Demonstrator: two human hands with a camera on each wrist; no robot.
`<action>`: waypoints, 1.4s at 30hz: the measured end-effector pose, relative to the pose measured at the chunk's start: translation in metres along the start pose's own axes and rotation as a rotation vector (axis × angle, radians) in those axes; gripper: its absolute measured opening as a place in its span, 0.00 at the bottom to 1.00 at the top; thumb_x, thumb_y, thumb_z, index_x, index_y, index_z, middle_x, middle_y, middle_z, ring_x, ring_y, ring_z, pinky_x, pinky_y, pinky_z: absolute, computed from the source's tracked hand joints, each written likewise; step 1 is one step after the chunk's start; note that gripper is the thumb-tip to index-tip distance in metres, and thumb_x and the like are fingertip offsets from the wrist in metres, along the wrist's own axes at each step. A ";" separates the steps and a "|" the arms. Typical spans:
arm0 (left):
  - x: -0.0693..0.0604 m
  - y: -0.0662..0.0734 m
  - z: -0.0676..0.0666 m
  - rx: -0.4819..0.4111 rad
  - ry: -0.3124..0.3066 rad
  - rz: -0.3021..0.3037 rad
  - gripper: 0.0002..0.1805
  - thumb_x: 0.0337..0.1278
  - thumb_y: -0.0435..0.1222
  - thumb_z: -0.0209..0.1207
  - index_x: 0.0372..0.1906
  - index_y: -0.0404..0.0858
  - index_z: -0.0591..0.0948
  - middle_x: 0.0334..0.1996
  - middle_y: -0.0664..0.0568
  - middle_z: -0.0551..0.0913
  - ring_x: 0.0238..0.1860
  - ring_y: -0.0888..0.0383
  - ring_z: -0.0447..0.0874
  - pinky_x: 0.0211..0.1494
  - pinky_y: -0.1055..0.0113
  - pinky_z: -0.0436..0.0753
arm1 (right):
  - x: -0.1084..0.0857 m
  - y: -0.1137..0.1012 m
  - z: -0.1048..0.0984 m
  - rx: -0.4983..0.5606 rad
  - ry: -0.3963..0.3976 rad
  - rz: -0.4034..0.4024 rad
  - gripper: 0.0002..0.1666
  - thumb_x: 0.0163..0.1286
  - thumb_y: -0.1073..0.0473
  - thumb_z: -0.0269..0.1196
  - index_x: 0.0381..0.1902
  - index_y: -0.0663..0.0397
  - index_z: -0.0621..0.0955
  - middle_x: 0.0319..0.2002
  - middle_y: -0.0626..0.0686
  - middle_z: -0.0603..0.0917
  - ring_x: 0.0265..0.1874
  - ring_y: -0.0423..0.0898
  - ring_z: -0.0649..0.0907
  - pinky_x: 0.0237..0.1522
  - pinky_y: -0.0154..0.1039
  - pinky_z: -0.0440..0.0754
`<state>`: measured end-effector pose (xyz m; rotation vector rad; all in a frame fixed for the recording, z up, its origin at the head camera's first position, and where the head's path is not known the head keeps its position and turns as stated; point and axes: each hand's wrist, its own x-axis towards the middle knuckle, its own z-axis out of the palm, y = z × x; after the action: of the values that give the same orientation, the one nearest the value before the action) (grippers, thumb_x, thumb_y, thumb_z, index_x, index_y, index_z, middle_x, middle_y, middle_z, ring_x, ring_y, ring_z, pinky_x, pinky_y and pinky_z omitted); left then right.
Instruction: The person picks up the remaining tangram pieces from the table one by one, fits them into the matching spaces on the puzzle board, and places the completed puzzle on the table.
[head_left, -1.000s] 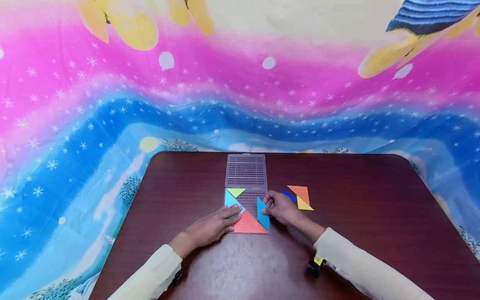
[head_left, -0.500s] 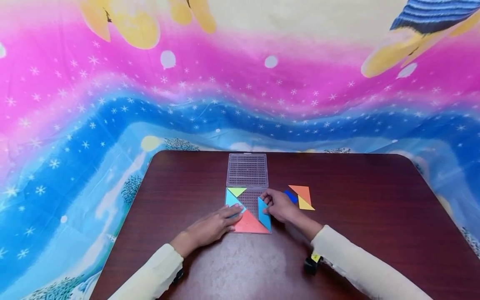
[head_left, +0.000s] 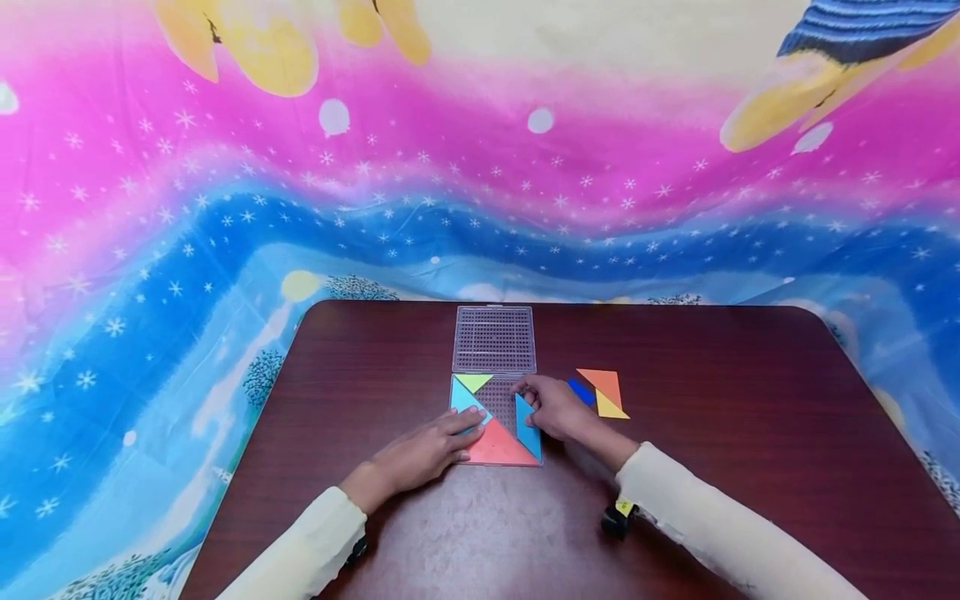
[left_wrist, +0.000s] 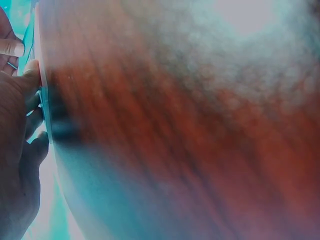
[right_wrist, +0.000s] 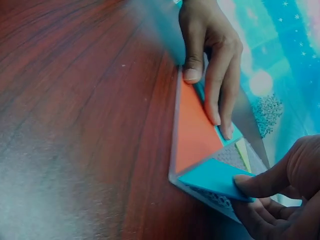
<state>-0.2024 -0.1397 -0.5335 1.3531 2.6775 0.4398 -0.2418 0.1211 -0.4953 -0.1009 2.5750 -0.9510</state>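
Clock faces read from the middle of the case's near half, twelve pointing away from the person.

Clear case (head_left: 498,400) lies unfolded on a brown table (head_left: 360,350), its far half (head_left: 494,339) at twelve. Gridded floor shows through the near half.

Blue piece (head_left: 528,427) at about three, over the near half. Right hand (head_left: 557,407), in from the three side, pinches it: thumb on the upper face, curled fingers at the under edge. The right-wrist view shows the piece tilted, the pinched end raised and a gap beneath (the other end dips toward the case's corner, beside the red triangle; contact there hard to tell).

Left hand (head_left: 438,442) comes in from eight, fingers extended, thumb apart from them. Thumb rests on the red triangle (head_left: 501,448), which fills the six side; fingertips rest on the pale blue piece (head_left: 463,402) at ten. Lime triangle (head_left: 474,382) in the corner at eleven.

Off the case, between two and three, beyond the right hand: orange triangle (head_left: 605,382), with a yellow triangle (head_left: 609,407) against its slanted edge, and a dark blue piece (head_left: 581,391) just beside, partly hidden.

Left-wrist view mostly blurred tabletop, hands at the nine edge. Snowflake-patterned cloth (head_left: 480,192) behind the table.
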 end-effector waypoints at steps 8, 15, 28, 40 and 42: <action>0.000 0.000 -0.001 0.008 -0.002 0.001 0.26 0.80 0.43 0.52 0.75 0.40 0.70 0.80 0.48 0.64 0.80 0.47 0.62 0.81 0.53 0.64 | 0.007 -0.005 -0.006 -0.082 -0.004 -0.024 0.24 0.54 0.71 0.77 0.49 0.52 0.86 0.35 0.51 0.80 0.36 0.45 0.77 0.35 0.33 0.80; 0.000 0.000 0.001 0.001 -0.003 -0.004 0.26 0.80 0.43 0.51 0.76 0.41 0.69 0.80 0.48 0.63 0.80 0.47 0.62 0.81 0.52 0.64 | 0.010 -0.001 -0.010 -0.140 0.006 -0.079 0.19 0.53 0.67 0.79 0.44 0.54 0.89 0.29 0.49 0.81 0.29 0.43 0.77 0.33 0.33 0.79; 0.000 -0.002 0.003 0.066 0.053 0.055 0.25 0.79 0.41 0.53 0.73 0.37 0.72 0.77 0.44 0.67 0.78 0.46 0.66 0.80 0.53 0.66 | 0.017 -0.007 -0.011 -0.232 -0.059 -0.168 0.18 0.52 0.67 0.80 0.42 0.56 0.87 0.25 0.48 0.78 0.23 0.41 0.75 0.26 0.31 0.74; 0.000 -0.002 0.004 0.051 0.040 0.032 0.25 0.79 0.42 0.52 0.74 0.39 0.72 0.78 0.46 0.67 0.78 0.47 0.65 0.80 0.54 0.66 | 0.012 -0.009 -0.005 -0.200 -0.026 -0.131 0.23 0.53 0.71 0.78 0.48 0.59 0.86 0.29 0.51 0.80 0.28 0.43 0.77 0.27 0.32 0.77; 0.000 -0.002 0.003 0.048 0.041 0.030 0.25 0.79 0.41 0.53 0.74 0.39 0.72 0.78 0.46 0.67 0.78 0.47 0.65 0.80 0.54 0.66 | 0.011 -0.010 -0.005 -0.209 -0.021 -0.132 0.24 0.52 0.70 0.79 0.49 0.58 0.86 0.31 0.51 0.80 0.29 0.43 0.77 0.28 0.32 0.78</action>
<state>-0.2036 -0.1403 -0.5375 1.4140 2.7209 0.4133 -0.2548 0.1142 -0.4898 -0.3398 2.6679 -0.7175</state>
